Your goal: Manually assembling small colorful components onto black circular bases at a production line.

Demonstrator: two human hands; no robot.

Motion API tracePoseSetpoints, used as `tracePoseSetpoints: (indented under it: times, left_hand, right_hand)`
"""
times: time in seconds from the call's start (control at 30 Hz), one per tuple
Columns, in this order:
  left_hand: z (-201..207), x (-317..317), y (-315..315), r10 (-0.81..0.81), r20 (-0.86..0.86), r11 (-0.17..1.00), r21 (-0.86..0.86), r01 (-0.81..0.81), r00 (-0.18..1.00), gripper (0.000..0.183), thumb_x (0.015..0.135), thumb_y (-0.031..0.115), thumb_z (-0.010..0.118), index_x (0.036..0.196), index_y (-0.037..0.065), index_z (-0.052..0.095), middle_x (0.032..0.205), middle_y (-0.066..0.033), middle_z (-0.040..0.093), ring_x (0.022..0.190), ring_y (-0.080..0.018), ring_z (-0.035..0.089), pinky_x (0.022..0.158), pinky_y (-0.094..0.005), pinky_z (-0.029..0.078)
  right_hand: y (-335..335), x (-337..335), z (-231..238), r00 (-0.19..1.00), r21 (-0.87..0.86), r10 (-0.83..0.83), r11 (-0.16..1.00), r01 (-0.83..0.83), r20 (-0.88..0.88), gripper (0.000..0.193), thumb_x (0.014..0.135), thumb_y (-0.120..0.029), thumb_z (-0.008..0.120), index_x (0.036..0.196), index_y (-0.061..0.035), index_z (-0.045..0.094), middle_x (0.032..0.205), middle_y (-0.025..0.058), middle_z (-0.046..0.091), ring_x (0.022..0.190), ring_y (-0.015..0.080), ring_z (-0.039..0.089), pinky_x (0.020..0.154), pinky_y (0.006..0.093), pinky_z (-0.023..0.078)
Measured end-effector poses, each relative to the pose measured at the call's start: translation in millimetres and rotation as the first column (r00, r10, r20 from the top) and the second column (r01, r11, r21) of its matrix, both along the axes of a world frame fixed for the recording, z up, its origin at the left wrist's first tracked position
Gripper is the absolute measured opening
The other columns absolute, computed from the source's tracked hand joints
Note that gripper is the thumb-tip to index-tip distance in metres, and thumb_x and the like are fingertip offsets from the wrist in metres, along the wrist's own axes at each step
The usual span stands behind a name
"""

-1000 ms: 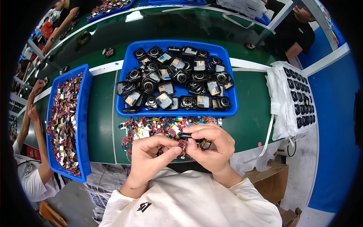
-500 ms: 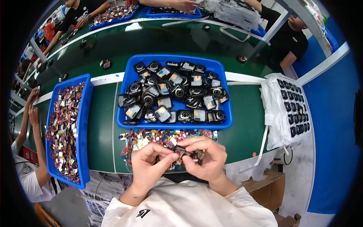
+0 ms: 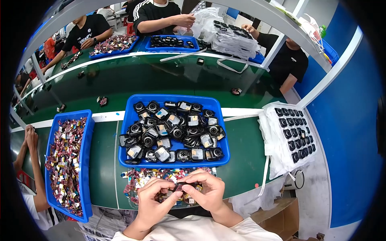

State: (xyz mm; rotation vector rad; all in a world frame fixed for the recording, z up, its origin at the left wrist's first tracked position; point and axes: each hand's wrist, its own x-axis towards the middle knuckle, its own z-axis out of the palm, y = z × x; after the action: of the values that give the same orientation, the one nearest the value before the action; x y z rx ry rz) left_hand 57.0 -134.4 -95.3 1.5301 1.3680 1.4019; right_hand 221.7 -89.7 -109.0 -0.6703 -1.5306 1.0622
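Note:
Between the fingertips of both my hands is a small black watch case with a dark red circuit board (image 3: 179, 187) on it; fingers cover much of it. My left hand (image 3: 155, 203) pinches its left side between thumb and forefinger. On the right side, my right hand (image 3: 209, 193) grips it, thumb against the board and fingers over the far edge. Just under and beyond my hands spreads a pile of small red, white and yellow circuit parts (image 3: 134, 180). Past the pile sits a blue tray (image 3: 177, 164) heaped with black watch cases (image 3: 177, 132).
A long blue bin (image 3: 89, 160) of similar circuit parts stands at left. To the right lie stacked white foam sheets (image 3: 271, 150) bearing rows of black cases. A green conveyor (image 3: 152, 76) runs beyond a white rail, with co-workers across it and one at left.
The head view has tilted upward, so the bench sits lower and more of the far co-workers shows. Both hands still hold the watch case, with my right thumb now further over the board.

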Motion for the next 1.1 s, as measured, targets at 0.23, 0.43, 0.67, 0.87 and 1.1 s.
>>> tracePoseSetpoints:
  times: [0.23, 0.43, 0.67, 0.87, 1.1]
  left_hand:
    - [-6.7, 0.7, -1.5, 0.009, 0.149, 0.996, -0.088, 0.005, 0.989, 0.020, 0.071, 0.009, 0.081, 0.082, 0.000, 0.067, 0.076, -0.0059, 0.065, 0.066, -0.0116, 0.056, 0.061, -0.0251, 0.046]
    - [2.6, -4.9, -0.8, -0.037, 0.093, 0.997, -0.067, 0.044, 0.995, 0.017, 0.072, 0.007, 0.079, 0.083, -0.001, 0.068, 0.075, -0.0071, 0.066, 0.066, -0.0123, 0.057, 0.061, -0.0256, 0.046]
    - [21.1, -20.0, 3.3, -0.324, -0.067, 0.946, -0.058, 0.320, 0.944, 0.016, 0.075, 0.006, 0.074, 0.091, 0.004, 0.075, 0.077, -0.0074, 0.070, 0.069, -0.0171, 0.061, 0.064, -0.0287, 0.047]
    - [23.9, -25.0, 7.9, -0.528, -0.128, 0.849, -0.057, 0.525, 0.840, 0.014, 0.075, 0.009, 0.075, 0.087, 0.004, 0.075, 0.075, -0.0071, 0.069, 0.067, -0.0195, 0.059, 0.065, -0.0289, 0.047]
    - [10.3, -24.8, 6.5, -0.034, 0.047, 0.996, 0.083, 0.030, 0.998, 0.049, 0.073, 0.003, 0.073, 0.120, -0.001, 0.062, 0.104, -0.0109, 0.067, 0.091, -0.0170, 0.057, 0.073, -0.0264, 0.046]
  right_hand:
    - [1.1, -2.7, 7.1, 1.000, 0.018, 0.012, 1.000, -0.012, 0.021, 0.014, 0.076, 0.005, 0.072, 0.089, 0.0015, 0.067, 0.090, 0.0111, 0.071, 0.079, 0.0199, 0.067, 0.071, 0.0296, 0.052]
    - [7.9, 8.0, 14.6, 0.987, 0.242, 0.059, 0.966, -0.094, 0.148, 0.022, 0.075, 0.002, 0.073, 0.096, -0.0006, 0.069, 0.088, 0.0120, 0.069, 0.076, 0.0218, 0.067, 0.067, 0.0298, 0.053]
    - [19.8, 31.3, 25.8, 0.847, 0.251, 0.405, 0.830, -0.498, 0.344, 0.014, 0.074, -0.010, 0.075, 0.087, -0.0058, 0.073, 0.075, 0.0048, 0.062, 0.063, 0.0198, 0.056, 0.055, 0.0315, 0.043]
    - [25.8, 32.6, 40.6, 0.711, 0.195, 0.577, 0.705, -0.682, 0.402, 0.014, 0.073, -0.007, 0.076, 0.086, -0.0023, 0.073, 0.077, 0.0083, 0.065, 0.068, 0.0233, 0.061, 0.058, 0.0326, 0.047]
    - [66.9, 44.0, 52.0, 0.845, 0.324, 0.349, 0.810, -0.490, 0.404, 0.007, 0.077, -0.002, 0.072, 0.083, 0.0006, 0.073, 0.078, 0.0109, 0.069, 0.069, 0.0217, 0.064, 0.064, 0.0318, 0.051]
